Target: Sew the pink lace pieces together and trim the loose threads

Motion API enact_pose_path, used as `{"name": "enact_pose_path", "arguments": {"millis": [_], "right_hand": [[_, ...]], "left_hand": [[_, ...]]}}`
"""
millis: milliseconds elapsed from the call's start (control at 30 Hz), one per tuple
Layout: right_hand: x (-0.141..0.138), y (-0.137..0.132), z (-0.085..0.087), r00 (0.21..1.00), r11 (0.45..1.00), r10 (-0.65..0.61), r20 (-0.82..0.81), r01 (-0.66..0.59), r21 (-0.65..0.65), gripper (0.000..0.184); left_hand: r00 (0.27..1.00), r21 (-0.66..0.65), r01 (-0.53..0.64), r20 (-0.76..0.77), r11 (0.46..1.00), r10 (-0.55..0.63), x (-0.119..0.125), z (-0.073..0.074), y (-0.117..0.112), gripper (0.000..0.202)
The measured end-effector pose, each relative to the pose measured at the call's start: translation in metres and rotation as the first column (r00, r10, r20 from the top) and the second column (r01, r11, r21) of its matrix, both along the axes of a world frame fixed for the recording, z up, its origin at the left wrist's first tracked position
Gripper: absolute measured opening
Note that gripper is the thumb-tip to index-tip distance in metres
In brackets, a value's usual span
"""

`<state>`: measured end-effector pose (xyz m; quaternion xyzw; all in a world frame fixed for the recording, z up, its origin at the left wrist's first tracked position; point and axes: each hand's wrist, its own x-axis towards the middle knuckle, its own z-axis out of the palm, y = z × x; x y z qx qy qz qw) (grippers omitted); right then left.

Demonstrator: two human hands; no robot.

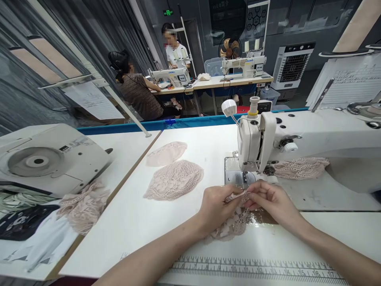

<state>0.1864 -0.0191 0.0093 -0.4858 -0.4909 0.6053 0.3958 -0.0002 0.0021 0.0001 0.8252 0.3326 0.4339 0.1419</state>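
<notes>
We have a white worktable (pixel 133 222) spread below us, and our landmark on it is the white industrial sewing machine (pixel 321 129). Well to the left of the sewing machine we see a second machine (pixel 44 159). Nearer us than the sewing machine, a printed ruler strip (pixel 253 270) runs along the table's front. Left of the sewing machine lie an openwork lace panel (pixel 175 180) and, just beyond it, a smaller pale panel (pixel 166 154); under its arm sits a bunched lace bundle (pixel 302 167).

Just in front of the sewing machine's needle area, our left hand (pixel 218 202) and right hand (pixel 270 200) are both closed, pinching one pale pink lace piece (pixel 235 226) between thumbs and fingers. Its eyelet border droops below our fingers.

We judge this lace light, soft and limp, apt to stretch or snag at its holes. We would best hold it by its edge, with flat fingertips set near each other, tensioning it gently, without hooking a nail into the openwork.
</notes>
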Motion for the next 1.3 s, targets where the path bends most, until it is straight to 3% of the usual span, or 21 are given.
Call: {"name": "enact_pose_path", "arguments": {"millis": [667,1300], "right_hand": [[0.0009,0.0015,-0.0041,1.000,0.997,0.006,0.013,-0.007,0.073,0.040],[0.0006,-0.0047,-0.0023,0.980,0.956,-0.064,0.186,0.007,0.293,0.021]], "left_hand": [[0.999,-0.104,-0.015,-0.031,0.995,0.012,-0.0016,-0.0004,0.0003,0.012],[0.996,0.013,-0.036,-0.085,0.999,0.036,-0.0029,-0.0011,0.0025,0.011]]}}
